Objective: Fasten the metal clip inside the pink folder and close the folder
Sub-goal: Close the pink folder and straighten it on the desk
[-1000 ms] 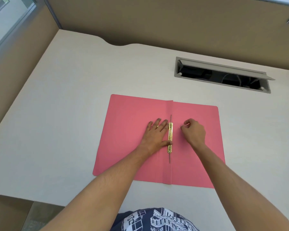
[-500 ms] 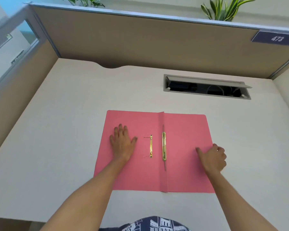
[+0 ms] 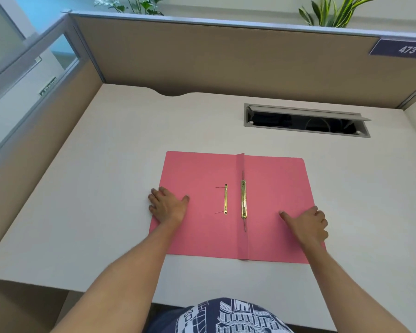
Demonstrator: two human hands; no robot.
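The pink folder (image 3: pixel 202 231) lies open and flat on the white desk (image 3: pixel 106 188). A long gold metal clip bar (image 3: pixel 243 199) sits along the centre fold. A shorter gold clip piece (image 3: pixel 225 199) with two thin prongs pointing left lies on the left flap. My left hand (image 3: pixel 168 207) rests flat at the folder's left edge, fingers spread. My right hand (image 3: pixel 308 223) rests on the right flap near its right edge, thumb stretched out and fingers curled, with nothing seen in it.
An open grey cable slot (image 3: pixel 305 121) is set into the desk at the back right. Beige partition walls (image 3: pixel 202 58) close the desk at the back and left. Plants stand behind the partition. The desk's front edge runs just below the folder.
Both hands have left the clip at the centre fold and spread outward to the folder's left and right edges. The short clip piece now lies uncovered on the left flap. The view tilted upward.
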